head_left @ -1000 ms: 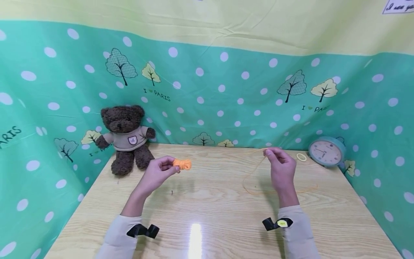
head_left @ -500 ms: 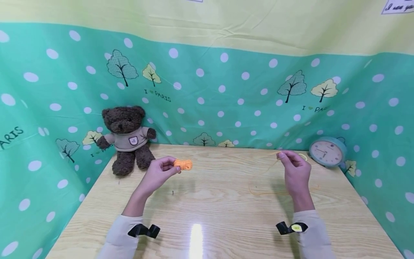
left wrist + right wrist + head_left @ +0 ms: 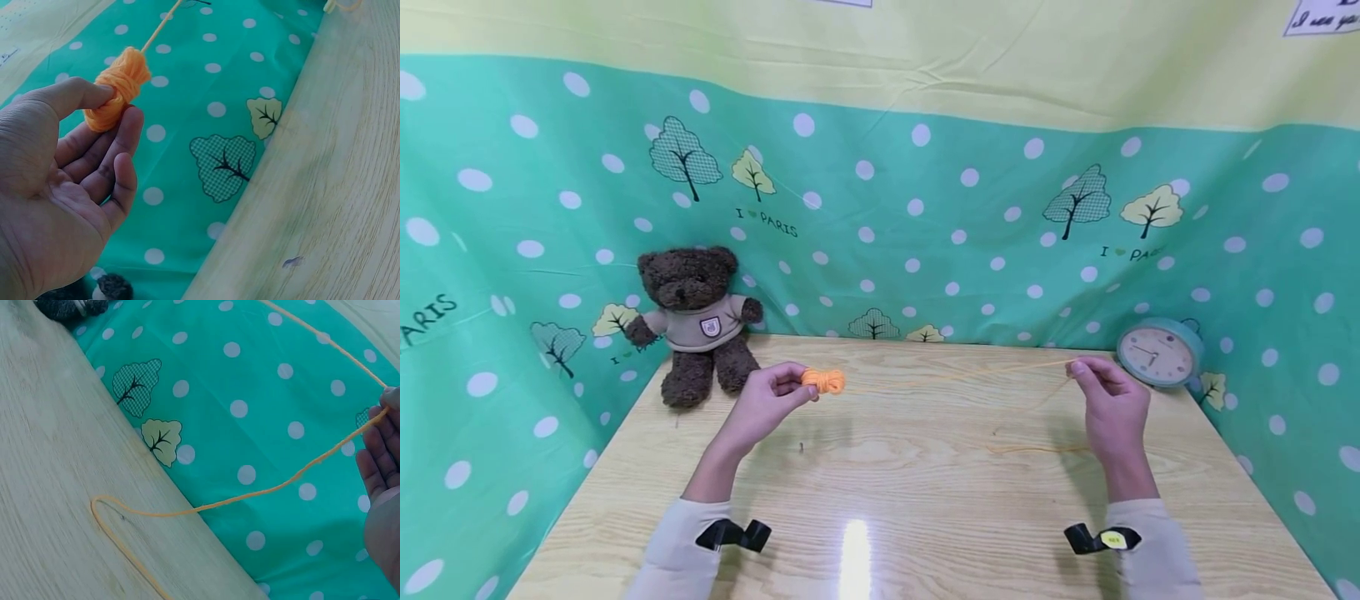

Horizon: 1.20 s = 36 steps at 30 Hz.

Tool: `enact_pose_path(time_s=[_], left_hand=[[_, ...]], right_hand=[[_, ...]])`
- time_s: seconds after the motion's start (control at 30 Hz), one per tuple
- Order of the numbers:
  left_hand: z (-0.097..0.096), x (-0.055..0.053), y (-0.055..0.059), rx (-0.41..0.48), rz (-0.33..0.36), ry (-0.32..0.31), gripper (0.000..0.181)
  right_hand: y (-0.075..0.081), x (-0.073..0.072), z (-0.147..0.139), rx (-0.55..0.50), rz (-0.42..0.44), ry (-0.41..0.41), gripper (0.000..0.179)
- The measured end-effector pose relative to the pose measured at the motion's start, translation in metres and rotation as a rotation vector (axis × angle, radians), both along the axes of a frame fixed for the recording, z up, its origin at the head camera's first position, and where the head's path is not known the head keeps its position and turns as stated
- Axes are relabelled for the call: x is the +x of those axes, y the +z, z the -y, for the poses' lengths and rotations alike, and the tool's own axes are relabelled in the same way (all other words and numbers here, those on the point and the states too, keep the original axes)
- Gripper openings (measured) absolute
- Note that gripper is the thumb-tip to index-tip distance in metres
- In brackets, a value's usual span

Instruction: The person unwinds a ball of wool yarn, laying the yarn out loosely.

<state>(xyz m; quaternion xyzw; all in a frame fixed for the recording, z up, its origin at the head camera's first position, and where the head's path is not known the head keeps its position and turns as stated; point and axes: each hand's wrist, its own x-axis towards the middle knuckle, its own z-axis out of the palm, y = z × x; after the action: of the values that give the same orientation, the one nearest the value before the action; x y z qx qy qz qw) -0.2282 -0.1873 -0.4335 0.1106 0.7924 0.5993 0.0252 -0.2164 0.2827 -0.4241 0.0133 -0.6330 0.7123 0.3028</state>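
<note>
A small bundle of orange yarn (image 3: 824,382) is pinched between the thumb and fingers of my left hand (image 3: 769,400), held above the table. In the left wrist view the yarn bundle (image 3: 119,89) shows wound strands, with one strand leaving its top. That yarn strand (image 3: 985,372) runs across to my right hand (image 3: 1112,404), which pinches it between thumb and fingertips. From the right fingertips a loose yarn tail (image 3: 250,494) hangs down and bends back along the table in the right wrist view.
A brown teddy bear (image 3: 692,325) in a beige shirt sits at the back left of the wooden table (image 3: 925,517). A teal alarm clock (image 3: 1159,352) stands at the back right, just beyond my right hand. A green dotted cloth (image 3: 925,225) hangs behind.
My right hand has moved right and slightly nearer, drawing the yarn strand out longer and pulling the tail along. My left hand with the bundle stays almost in place.
</note>
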Motion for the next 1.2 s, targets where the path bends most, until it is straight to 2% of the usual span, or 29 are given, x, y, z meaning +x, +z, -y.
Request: enact_pose_path(time_s=[0.37,0.73,1.0,1.2], left_hand=[[0.002,-0.001,0.0,0.003,-0.003,0.001,0.029],[0.004,0.001,0.002,0.01,-0.002,0.004,0.03],[0.005,0.001,0.002,0.01,-0.004,0.003,0.029],[0.005,0.001,0.004,0.016,-0.012,-0.002,0.03]], right_hand=[[-0.004,0.002,-0.014,0.002,0.025,-0.036,0.025],[-0.012,0.008,-0.033,-0.023,0.109,-0.09,0.018],[-0.018,0.011,-0.048,-0.004,0.175,-0.137,0.024],[-0.022,0.012,-0.059,0.025,0.236,-0.169,0.021]])
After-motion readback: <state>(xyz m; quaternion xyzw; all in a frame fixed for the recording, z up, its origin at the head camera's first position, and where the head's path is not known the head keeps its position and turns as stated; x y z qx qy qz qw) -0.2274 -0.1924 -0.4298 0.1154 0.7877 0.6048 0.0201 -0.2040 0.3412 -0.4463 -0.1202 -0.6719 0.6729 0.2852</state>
